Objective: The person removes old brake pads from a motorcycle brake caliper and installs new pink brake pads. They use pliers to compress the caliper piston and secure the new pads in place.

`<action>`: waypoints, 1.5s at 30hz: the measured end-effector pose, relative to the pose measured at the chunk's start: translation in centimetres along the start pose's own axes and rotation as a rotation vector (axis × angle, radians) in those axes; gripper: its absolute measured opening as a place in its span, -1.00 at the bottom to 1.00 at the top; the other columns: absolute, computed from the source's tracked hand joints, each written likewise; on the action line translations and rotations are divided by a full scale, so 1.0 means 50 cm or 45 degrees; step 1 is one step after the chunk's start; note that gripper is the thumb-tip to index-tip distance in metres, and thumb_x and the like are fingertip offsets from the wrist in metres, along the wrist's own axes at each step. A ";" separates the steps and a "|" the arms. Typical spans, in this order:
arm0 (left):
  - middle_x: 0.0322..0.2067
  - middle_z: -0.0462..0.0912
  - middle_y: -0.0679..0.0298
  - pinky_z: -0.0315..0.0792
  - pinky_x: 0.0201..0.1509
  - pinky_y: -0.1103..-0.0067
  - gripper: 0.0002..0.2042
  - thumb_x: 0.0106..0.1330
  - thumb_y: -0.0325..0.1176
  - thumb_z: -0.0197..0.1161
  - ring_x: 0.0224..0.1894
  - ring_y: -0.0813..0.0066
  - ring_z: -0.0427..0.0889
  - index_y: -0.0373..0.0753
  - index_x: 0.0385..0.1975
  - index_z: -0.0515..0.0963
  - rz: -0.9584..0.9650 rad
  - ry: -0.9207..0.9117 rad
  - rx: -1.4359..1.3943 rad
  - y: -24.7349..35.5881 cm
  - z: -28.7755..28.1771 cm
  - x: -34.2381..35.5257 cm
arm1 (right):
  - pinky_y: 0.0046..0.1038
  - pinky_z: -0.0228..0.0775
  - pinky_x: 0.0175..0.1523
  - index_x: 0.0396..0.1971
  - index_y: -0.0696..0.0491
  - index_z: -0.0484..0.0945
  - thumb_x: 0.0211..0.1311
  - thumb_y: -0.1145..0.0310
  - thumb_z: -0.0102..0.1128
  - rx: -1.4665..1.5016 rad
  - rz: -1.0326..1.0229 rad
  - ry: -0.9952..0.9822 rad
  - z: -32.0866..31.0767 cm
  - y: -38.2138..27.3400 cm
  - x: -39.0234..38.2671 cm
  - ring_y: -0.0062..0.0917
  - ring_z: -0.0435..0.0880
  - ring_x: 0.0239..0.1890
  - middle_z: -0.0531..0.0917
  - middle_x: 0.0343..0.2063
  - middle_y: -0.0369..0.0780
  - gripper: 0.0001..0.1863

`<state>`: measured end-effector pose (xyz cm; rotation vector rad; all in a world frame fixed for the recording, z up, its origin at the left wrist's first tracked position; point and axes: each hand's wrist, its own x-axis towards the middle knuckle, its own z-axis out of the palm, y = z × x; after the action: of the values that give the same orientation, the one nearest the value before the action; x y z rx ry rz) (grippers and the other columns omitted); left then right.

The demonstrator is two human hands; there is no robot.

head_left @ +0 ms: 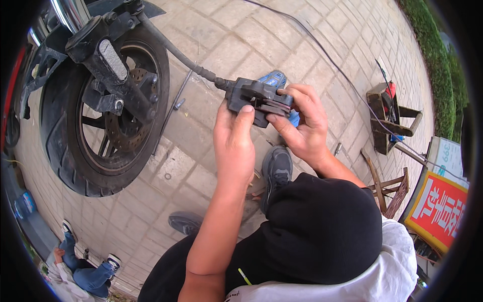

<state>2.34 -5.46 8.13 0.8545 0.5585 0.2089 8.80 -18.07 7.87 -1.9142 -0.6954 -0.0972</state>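
Observation:
A black brake caliper [241,93] hangs on a thick black hose [183,58] that runs up to the motorcycle fork. My left hand [234,146] grips the caliper's left part, thumb on its front face. My right hand [302,123] is closed on its right end, where stacked thin pads [274,105] show between thumb and fingers. A blue power tool [274,76] lies on the paving behind the caliper, partly hidden. Left of my hands stands the motorcycle's front wheel [65,161], with a perforated disc [138,131] and black fork [113,68].
A long bar [181,93] and small bolt [179,103] lie near the tyre. A cable [327,45] crosses the paving. A tool crate [382,131], wooden stool [392,183] and signboard [432,206] stand at right. Another person [93,277] sits at lower left.

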 end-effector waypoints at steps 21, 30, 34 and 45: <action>-0.05 0.53 0.08 0.49 0.04 0.49 -0.53 0.32 -0.42 0.26 -0.04 0.43 0.55 -0.49 0.13 0.27 0.055 0.113 -0.139 -0.030 -0.020 0.044 | -0.46 0.48 -0.29 -0.37 0.14 0.52 -0.15 0.44 0.56 -0.012 0.113 0.169 0.035 0.075 -0.034 -0.39 0.62 -0.41 0.61 -0.43 -0.15 -0.64; -0.09 0.56 0.11 0.53 0.01 0.45 -0.53 0.31 -0.37 0.29 -0.08 0.44 0.59 -0.47 0.11 0.31 0.104 0.203 -0.034 -0.025 -0.012 0.039 | -0.45 0.46 -0.29 -0.38 0.12 0.45 -0.11 0.49 0.52 -0.219 -0.167 0.062 0.014 0.043 -0.012 -0.36 0.63 -0.40 0.63 -0.39 -0.12 -0.64; -0.09 0.56 0.14 0.52 0.01 0.45 -0.50 0.30 -0.35 0.31 -0.08 0.45 0.58 -0.45 0.13 0.30 0.067 0.201 -0.070 -0.020 -0.020 0.042 | -0.48 0.44 -0.27 -0.30 0.14 0.42 -0.04 0.55 0.47 -0.180 -0.239 0.031 -0.001 0.048 -0.017 -0.44 0.61 -0.38 0.63 -0.34 -0.09 -0.63; 0.08 0.49 0.05 0.34 0.20 0.53 -0.43 0.31 -0.47 0.25 0.09 0.42 0.49 -0.50 0.25 0.17 0.286 0.232 0.228 -0.049 -0.142 0.113 | -0.48 0.44 -0.27 -0.26 0.13 0.39 -0.01 0.53 0.46 0.147 -0.302 -0.091 -0.022 0.028 -0.018 -0.45 0.60 -0.36 0.60 -0.32 -0.10 -0.61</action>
<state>3.08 -0.20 0.38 1.0798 0.6583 0.4499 9.02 -19.79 6.87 -1.7263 -0.9547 -0.1349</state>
